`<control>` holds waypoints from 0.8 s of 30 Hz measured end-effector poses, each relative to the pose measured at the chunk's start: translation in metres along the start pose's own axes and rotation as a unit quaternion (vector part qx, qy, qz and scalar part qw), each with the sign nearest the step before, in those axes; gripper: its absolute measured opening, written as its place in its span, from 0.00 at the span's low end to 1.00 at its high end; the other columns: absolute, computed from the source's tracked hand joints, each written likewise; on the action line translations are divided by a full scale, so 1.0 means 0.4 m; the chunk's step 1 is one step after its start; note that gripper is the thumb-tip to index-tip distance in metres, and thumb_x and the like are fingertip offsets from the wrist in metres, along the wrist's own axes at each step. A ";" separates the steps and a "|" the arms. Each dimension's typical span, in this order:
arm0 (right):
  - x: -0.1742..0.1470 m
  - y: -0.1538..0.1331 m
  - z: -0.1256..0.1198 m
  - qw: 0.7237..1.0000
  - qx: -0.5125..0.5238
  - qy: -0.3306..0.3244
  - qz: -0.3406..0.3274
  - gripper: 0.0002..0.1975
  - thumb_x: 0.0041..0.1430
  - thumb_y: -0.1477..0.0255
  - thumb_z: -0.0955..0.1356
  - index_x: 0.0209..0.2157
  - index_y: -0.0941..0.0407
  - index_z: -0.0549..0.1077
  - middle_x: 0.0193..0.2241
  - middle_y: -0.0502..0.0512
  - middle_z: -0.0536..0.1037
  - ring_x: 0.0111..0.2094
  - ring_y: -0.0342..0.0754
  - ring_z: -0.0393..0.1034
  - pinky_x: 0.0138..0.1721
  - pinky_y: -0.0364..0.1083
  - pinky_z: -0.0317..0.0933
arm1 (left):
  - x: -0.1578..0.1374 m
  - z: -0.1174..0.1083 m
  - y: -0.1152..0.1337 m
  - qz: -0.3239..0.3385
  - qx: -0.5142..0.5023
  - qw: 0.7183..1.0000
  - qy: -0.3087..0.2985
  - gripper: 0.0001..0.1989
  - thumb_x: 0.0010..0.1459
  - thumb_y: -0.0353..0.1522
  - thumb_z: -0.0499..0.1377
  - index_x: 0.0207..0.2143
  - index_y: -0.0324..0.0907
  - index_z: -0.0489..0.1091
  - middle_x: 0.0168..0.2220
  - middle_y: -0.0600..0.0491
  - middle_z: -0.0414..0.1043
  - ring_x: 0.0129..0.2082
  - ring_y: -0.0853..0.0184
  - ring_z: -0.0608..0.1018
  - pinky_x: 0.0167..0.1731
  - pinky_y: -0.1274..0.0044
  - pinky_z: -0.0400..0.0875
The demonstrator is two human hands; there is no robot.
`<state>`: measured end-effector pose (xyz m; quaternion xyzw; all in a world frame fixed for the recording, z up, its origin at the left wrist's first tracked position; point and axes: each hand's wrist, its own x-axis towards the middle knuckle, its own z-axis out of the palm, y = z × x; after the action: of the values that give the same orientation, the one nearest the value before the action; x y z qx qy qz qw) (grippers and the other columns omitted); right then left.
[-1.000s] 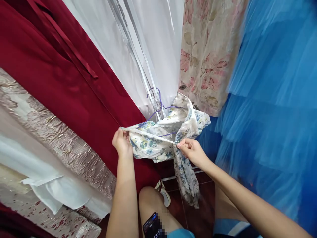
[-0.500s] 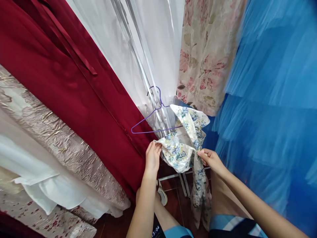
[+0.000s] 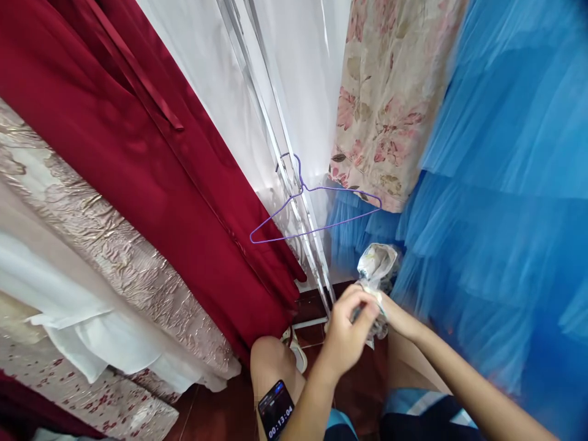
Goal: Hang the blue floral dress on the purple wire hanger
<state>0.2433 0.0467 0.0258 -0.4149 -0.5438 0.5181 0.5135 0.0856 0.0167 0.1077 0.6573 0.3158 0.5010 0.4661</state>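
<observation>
A white garment with a blue and yellow floral print [image 3: 377,262] is bunched up at my hands, some of it above them and some hanging below. My left hand [image 3: 351,327] is closed, its fingers curled on the cloth and crossing in front of my right hand [image 3: 390,313]. That hand grips the same bundle, though most of its fingers are hidden behind the left. Just above, a purple hanger [image 3: 316,231] hangs bare by its hook in front of the white metal rack posts [image 3: 281,131].
On the left hang a dark red dress [image 3: 184,202] and a pale embossed one [image 3: 114,239]. A pink-flowered dress [image 3: 390,110] and a blue tulle dress [image 3: 496,184] hang on the right. A phone showing a timer [image 3: 275,410] lies on my thigh. Below is a pale shoe [image 3: 299,358].
The floral garment has come away from the hanger, which now hangs bare. Spread between my hands before, the cloth is now bunched. My left hand has moved right, across to my right hand.
</observation>
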 end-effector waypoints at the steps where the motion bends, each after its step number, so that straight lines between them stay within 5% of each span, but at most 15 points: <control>1: -0.004 -0.027 0.010 0.997 0.050 -0.046 0.032 0.24 0.56 0.46 0.66 0.32 0.54 0.72 0.32 0.53 0.76 0.41 0.53 0.69 0.51 0.52 0.60 | -0.018 0.018 0.010 0.007 0.034 0.999 -0.030 0.09 0.65 0.35 0.56 0.34 0.41 0.72 0.38 0.50 0.70 0.42 0.65 0.72 0.46 0.75 0.66; 4: -0.029 -0.073 0.031 0.965 0.182 -0.131 0.138 0.34 0.56 0.38 0.59 0.27 0.55 0.73 0.25 0.54 0.75 0.36 0.54 0.73 0.46 0.53 0.65 | -0.054 0.045 0.046 0.020 0.160 0.983 -0.085 0.08 0.64 0.33 0.56 0.37 0.43 0.75 0.37 0.50 0.71 0.42 0.64 0.73 0.47 0.73 0.66; 6: -0.054 -0.086 0.034 0.937 0.245 -0.168 0.184 0.38 0.58 0.38 0.54 0.30 0.57 0.75 0.25 0.56 0.76 0.35 0.54 0.75 0.46 0.54 0.66 | -0.060 0.032 0.066 0.032 0.225 0.972 -0.059 0.09 0.63 0.32 0.57 0.43 0.46 0.75 0.40 0.50 0.72 0.44 0.62 0.72 0.49 0.71 0.65; 10: -0.097 -0.100 0.016 0.906 0.288 -0.243 0.193 0.28 0.57 0.48 0.67 0.42 0.60 0.77 0.36 0.62 0.81 0.42 0.57 0.76 0.50 0.54 0.65 | -0.070 -0.040 0.052 -0.008 0.224 0.974 0.001 0.15 0.64 0.37 0.56 0.52 0.45 0.71 0.49 0.48 0.70 0.52 0.60 0.69 0.56 0.69 0.61; 12: -0.102 -0.109 0.001 0.904 0.280 -0.272 0.174 0.28 0.49 0.54 0.74 0.44 0.61 0.77 0.38 0.63 0.81 0.42 0.56 0.76 0.48 0.51 0.66 | -0.090 -0.077 0.016 -0.120 0.150 0.979 -0.072 0.19 0.66 0.43 0.53 0.51 0.42 0.71 0.49 0.47 0.71 0.52 0.59 0.70 0.55 0.68 0.62; 15: -0.087 -0.133 -0.019 0.892 0.266 -0.328 0.162 0.28 0.44 0.57 0.77 0.40 0.64 0.78 0.31 0.59 0.79 0.30 0.47 0.75 0.32 0.42 0.67 | -0.127 -0.117 -0.043 -0.248 0.024 0.952 -0.175 0.30 0.60 0.53 0.54 0.50 0.37 0.71 0.46 0.46 0.73 0.47 0.57 0.73 0.49 0.69 0.66; 19: -0.046 -0.210 -0.041 0.902 0.172 -0.375 0.130 0.24 0.46 0.60 0.76 0.38 0.66 0.78 0.28 0.55 0.77 0.25 0.42 0.69 0.26 0.38 0.62 | -0.145 -0.154 -0.058 -0.208 -0.011 0.958 -0.198 0.24 0.57 0.47 0.61 0.44 0.35 0.75 0.39 0.48 0.74 0.42 0.59 0.73 0.43 0.73 0.67; 24: 0.019 -0.335 -0.058 0.905 -0.023 -0.415 0.094 0.18 0.51 0.62 0.74 0.37 0.63 0.79 0.27 0.54 0.76 0.26 0.45 0.67 0.27 0.42 0.61 | -0.144 -0.206 -0.017 -0.188 0.162 0.963 -0.105 0.12 0.56 0.38 0.63 0.29 0.37 0.74 0.28 0.53 0.69 0.30 0.67 0.69 0.31 0.78 0.63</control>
<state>0.2763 0.0414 0.1578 -0.2229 -0.6779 0.6768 0.1807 -0.0099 -0.0072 0.0856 0.7017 0.4599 0.2751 0.4694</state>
